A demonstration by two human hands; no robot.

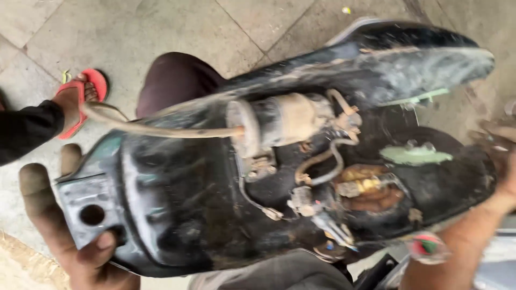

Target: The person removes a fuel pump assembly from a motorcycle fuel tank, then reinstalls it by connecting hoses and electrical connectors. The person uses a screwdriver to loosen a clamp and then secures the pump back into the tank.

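the left hand (64, 231) grips the grey bracket end of a big, dirty black metal fuel tank (177, 215), thumb over the edge. the tank lies underside up across the lap. the right hand (502, 172) clasps its far end, fingers blurred.

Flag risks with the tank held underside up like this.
1. The left hand grips only the bracket end of the tank; the grimy surface could slip.
2. The loose hose trails off toward the sandalled foot and may snag.
3. Thin wires and connectors hang exposed and could tear.
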